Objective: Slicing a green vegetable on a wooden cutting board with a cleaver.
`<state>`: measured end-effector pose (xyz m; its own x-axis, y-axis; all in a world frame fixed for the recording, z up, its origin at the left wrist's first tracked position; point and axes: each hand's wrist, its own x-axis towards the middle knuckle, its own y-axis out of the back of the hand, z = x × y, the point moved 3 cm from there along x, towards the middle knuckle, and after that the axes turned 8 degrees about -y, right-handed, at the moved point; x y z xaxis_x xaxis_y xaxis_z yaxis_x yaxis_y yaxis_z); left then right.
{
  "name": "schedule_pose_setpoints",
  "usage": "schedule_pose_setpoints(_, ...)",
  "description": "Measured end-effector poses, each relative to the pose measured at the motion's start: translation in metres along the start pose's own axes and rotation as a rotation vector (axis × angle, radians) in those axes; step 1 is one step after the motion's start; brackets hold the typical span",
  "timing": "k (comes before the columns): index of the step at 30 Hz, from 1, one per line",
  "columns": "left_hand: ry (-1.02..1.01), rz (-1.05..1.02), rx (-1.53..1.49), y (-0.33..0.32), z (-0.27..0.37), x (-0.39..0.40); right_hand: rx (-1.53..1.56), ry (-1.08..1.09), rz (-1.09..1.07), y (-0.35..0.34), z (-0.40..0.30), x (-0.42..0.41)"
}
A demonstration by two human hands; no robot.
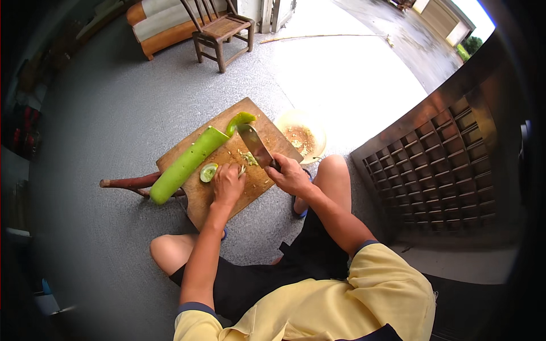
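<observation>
My right hand is closed around the handle of a broad-bladed kitchen knife, whose blade points up and left over a wooden cutting board. My left hand rests on the board with fingers bent, a pale sliver showing at its right side; its grip is partly hidden. Touching its left side is a cut piece of green gourd, pale face up. A long green gourd with a cut upper end lies across the board's left side. Beyond it sits a curved green piece. Chopped bits lie between my hands.
A plastic basket with pale scraps stands at the board's right. Reddish-brown wooden legs stick out at the left. A wooden chair and a sofa stand farther off; a metal lattice panel is at right.
</observation>
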<state>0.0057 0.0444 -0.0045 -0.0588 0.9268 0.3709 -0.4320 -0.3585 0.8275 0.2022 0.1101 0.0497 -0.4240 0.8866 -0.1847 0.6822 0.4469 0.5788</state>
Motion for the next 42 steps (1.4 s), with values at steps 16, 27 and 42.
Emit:
schedule_pose_setpoints(16, -0.065, 0.031, 0.019, 0.005, 0.002, -0.006, -0.121, 0.131, -0.219, -0.009, -0.005, -0.012)
schedule_pose_setpoints(27, -0.028, 0.104, 0.026, -0.015, -0.011, -0.006, -0.127, 0.234, -0.122, -0.027, -0.009, -0.02)
schedule_pose_setpoints(42, -0.041, 0.152, -0.046, -0.018, -0.013, -0.007, -0.228, 0.154, -0.142, -0.033, -0.019, -0.03)
